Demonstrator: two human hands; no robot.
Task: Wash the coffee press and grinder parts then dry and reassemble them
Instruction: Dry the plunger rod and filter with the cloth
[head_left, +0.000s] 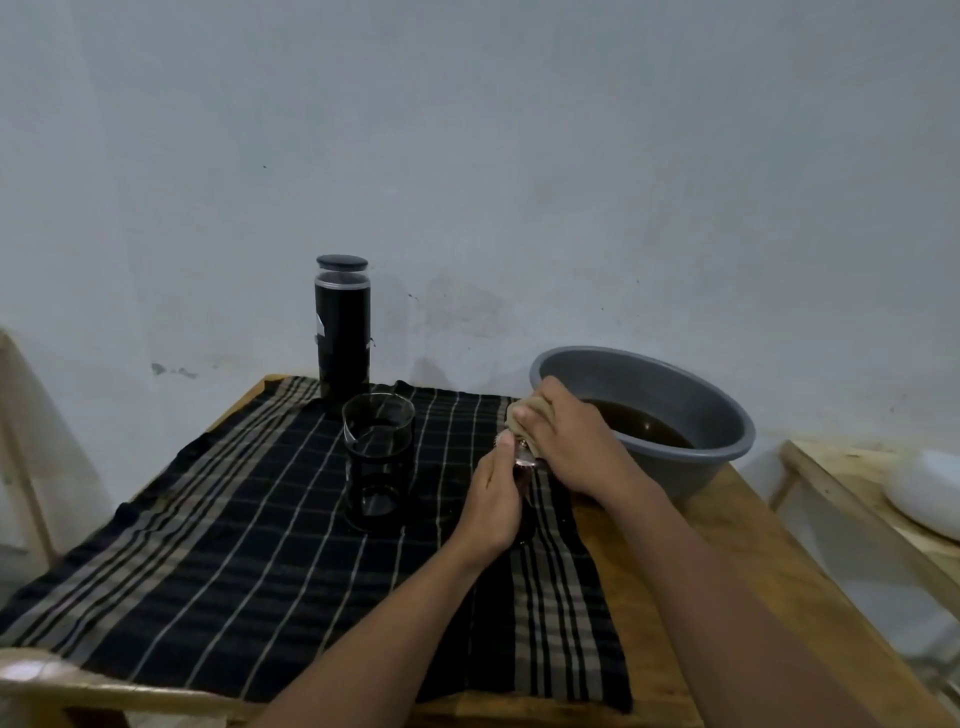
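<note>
My left hand (493, 499) grips a coffee press plunger part (523, 457) with a shiny metal disc, held over the right side of the dark plaid cloth (208, 545). My right hand (566, 431) holds a beige rag (524, 415) and presses it against the top of that part. The glass coffee press beaker (378, 462) in its black frame stands upright on the cloth, left of my hands. A tall black grinder (343, 327) with a dark lid stands behind the beaker at the cloth's far edge.
A grey plastic basin (727, 431) with dark brown water sits on the wooden table (701, 597) at the back right, just behind my right hand. A white object (924, 493) lies on a wooden shelf to the right. The wall is close behind.
</note>
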